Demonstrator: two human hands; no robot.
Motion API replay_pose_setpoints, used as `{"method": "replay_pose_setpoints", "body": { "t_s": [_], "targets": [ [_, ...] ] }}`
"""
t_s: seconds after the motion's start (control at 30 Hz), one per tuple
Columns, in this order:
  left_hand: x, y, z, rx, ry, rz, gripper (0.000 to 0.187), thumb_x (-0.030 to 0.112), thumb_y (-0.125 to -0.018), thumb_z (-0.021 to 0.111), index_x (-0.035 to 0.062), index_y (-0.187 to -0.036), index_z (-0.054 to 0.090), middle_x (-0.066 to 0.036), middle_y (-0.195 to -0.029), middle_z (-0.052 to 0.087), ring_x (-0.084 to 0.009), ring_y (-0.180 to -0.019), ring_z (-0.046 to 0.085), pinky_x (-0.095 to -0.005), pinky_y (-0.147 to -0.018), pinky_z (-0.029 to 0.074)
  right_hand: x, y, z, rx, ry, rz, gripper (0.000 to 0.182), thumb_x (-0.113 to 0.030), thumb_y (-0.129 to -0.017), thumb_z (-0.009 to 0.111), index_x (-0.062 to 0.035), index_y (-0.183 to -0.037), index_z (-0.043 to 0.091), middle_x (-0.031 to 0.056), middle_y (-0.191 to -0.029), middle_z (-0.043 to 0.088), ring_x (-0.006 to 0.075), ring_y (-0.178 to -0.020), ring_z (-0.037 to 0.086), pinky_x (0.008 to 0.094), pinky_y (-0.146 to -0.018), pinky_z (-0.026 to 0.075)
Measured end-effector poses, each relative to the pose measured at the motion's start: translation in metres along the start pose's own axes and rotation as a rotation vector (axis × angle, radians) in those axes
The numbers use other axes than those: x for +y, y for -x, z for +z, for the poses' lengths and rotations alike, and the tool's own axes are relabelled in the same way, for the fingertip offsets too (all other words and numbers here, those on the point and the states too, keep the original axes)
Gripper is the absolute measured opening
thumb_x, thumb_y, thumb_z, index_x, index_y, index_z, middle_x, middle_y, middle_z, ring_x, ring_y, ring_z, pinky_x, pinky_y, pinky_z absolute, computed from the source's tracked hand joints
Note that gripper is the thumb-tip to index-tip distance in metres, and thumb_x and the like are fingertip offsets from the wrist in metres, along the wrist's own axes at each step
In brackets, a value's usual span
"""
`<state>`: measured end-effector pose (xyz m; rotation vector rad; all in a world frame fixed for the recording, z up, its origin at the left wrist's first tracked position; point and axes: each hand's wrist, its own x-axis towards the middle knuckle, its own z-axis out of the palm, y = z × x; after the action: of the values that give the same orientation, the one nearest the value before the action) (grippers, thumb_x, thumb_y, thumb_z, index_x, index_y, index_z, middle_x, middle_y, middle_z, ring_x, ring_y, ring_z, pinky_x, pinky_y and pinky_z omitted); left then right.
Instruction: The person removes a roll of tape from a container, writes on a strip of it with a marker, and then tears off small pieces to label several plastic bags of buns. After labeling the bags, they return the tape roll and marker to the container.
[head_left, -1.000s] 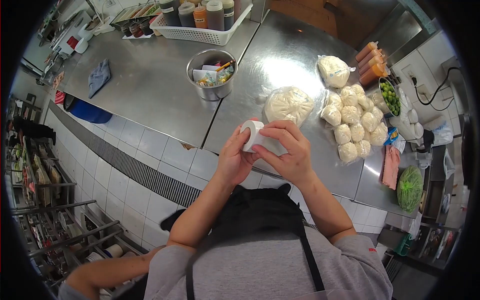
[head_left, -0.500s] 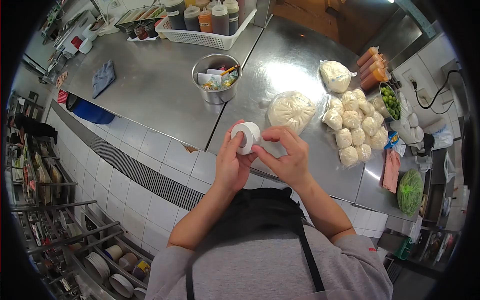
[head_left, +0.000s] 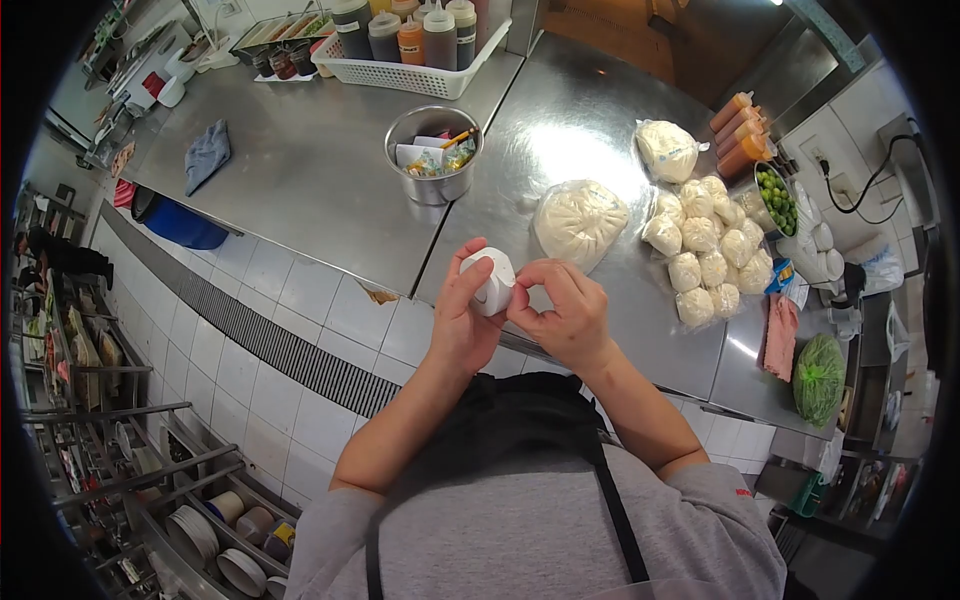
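Observation:
My left hand (head_left: 468, 318) is wrapped round a roll of white tape (head_left: 497, 283), its thumb across the roll's face. My right hand (head_left: 562, 312) pinches thumb and forefinger together at the right edge of the roll; the bit of tape between the fingertips is too small to make out clearly. Just beyond the hands, on the steel counter, lies a large clear bag of pale dough-like stuff (head_left: 582, 224). To its right are several small bagged pale balls (head_left: 712, 245) and another full bag (head_left: 667, 150).
A steel pot (head_left: 436, 185) with packets and a pencil stands on the counter (head_left: 330, 165). Behind it is a white basket (head_left: 400, 76) of bottles. At right are a container of green limes (head_left: 775, 200), a pink cloth (head_left: 781, 335) and bagged greens (head_left: 818, 378). A blue cloth (head_left: 207, 158) lies left.
The roll has turned in my left hand, so its open core is less visible. My right fingers have closed into a pinch and moved slightly left against the roll's edge.

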<state>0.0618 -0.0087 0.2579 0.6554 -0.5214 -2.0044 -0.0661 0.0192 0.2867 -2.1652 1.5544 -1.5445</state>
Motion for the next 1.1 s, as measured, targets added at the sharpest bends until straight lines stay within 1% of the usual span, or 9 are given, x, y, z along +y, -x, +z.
{"method": "replay_pose_setpoints", "body": {
  "t_s": [0.1,0.2,0.3,0.37,0.47,0.6,0.8,0.87,1.1],
  "targets": [
    [-0.006,-0.001,-0.003,-0.017,0.196,-0.083,0.04,0.026,-0.085,0.057,0.0147,-0.119,0.038,0.0,-0.1,0.052,-0.0151,-0.093,0.053,-0.0345,-0.077,0.045,-0.001,0.001,-0.002,0.026,0.034,-0.07,0.016,-0.003,-0.065,0.067,-0.0053,-0.075,0.054,0.007,-0.075,0.059,0.0246,-0.066,0.058,0.0327,-0.057,0.047],
    [-0.006,0.0,-0.002,-0.024,0.176,-0.08,0.041,0.025,-0.082,0.058,0.0148,-0.117,0.04,0.0,-0.098,0.051,-0.0155,-0.092,0.053,-0.0347,-0.079,0.045,-0.003,0.001,-0.011,-0.063,-0.037,0.042,0.016,-0.003,-0.066,0.067,-0.0048,-0.077,0.056,0.0079,-0.076,0.059,0.0247,-0.066,0.058,0.0313,-0.059,0.048],
    [-0.004,0.002,0.003,-0.007,0.174,-0.089,0.042,0.026,-0.08,0.059,0.0152,-0.117,0.04,0.0,-0.096,0.051,-0.0157,-0.091,0.052,-0.0336,-0.079,0.045,0.003,-0.005,-0.022,-0.227,-0.204,0.201,0.01,0.0,-0.072,0.065,-0.0009,-0.079,0.058,0.0072,-0.077,0.062,0.0171,-0.068,0.061,0.0262,-0.06,0.048],
    [-0.004,0.0,0.005,0.019,0.216,-0.127,0.041,0.028,-0.079,0.06,0.0152,-0.114,0.042,-0.001,-0.096,0.051,-0.0158,-0.089,0.053,-0.0328,-0.076,0.045,0.014,-0.006,-0.024,-0.416,-0.711,0.711,0.007,-0.005,-0.082,0.061,0.0013,-0.085,0.058,0.0056,-0.084,0.06,0.0124,-0.076,0.058,0.0248,-0.067,0.046],
    [-0.005,-0.003,0.001,-0.035,0.24,-0.181,0.037,0.028,-0.079,0.06,0.0152,-0.11,0.045,-0.001,-0.094,0.052,-0.0158,-0.084,0.054,-0.0322,-0.072,0.045,0.016,-0.006,-0.026,-0.451,-0.918,0.773,0.012,-0.009,-0.088,0.056,0.0022,-0.088,0.058,0.0042,-0.089,0.057,0.0107,-0.081,0.053,0.0257,-0.073,0.044],
    [-0.006,-0.004,0.001,-0.04,0.268,-0.197,0.034,0.028,-0.078,0.06,0.0144,-0.106,0.048,-0.002,-0.091,0.054,-0.016,-0.079,0.055,-0.0314,-0.068,0.045,0.017,-0.004,-0.027,-0.479,-0.927,0.818,0.013,-0.011,-0.088,0.056,0.0013,-0.089,0.058,0.0025,-0.089,0.056,0.0093,-0.082,0.05,0.0249,-0.074,0.042],
    [-0.007,-0.001,0.002,-0.118,0.281,-0.237,0.028,0.028,-0.078,0.058,0.0115,-0.1,0.05,-0.003,-0.084,0.056,-0.0157,-0.073,0.055,-0.0295,-0.062,0.045,0.017,-0.004,-0.033,-0.575,-0.72,0.714,0.013,-0.014,-0.089,0.055,-0.0005,-0.092,0.056,0.0003,-0.089,0.055,0.0071,-0.085,0.048,0.0226,-0.076,0.041],
    [-0.008,0.0,0.002,-0.122,0.264,-0.247,0.027,0.029,-0.078,0.057,0.0108,-0.097,0.051,-0.003,-0.084,0.056,-0.0156,-0.073,0.055,-0.0295,-0.061,0.044,0.018,-0.002,-0.032,-0.542,-0.688,0.626,0.015,-0.013,-0.086,0.056,0.0014,-0.09,0.057,0.0058,-0.079,0.06,0.0109,-0.075,0.053,0.0255,-0.07,0.044],
    [-0.015,0.002,0.001,-0.185,0.281,-0.244,0.025,0.03,-0.079,0.055,0.0096,-0.094,0.052,-0.004,-0.083,0.056,-0.0162,-0.072,0.054,-0.0294,-0.06,0.044,0.019,0.004,-0.036,-0.555,-0.707,0.624,0.014,-0.012,-0.086,0.055,0.0012,-0.089,0.057,0.0059,-0.081,0.06,0.0117,-0.076,0.054,0.0261,-0.07,0.044]
  ]
}}
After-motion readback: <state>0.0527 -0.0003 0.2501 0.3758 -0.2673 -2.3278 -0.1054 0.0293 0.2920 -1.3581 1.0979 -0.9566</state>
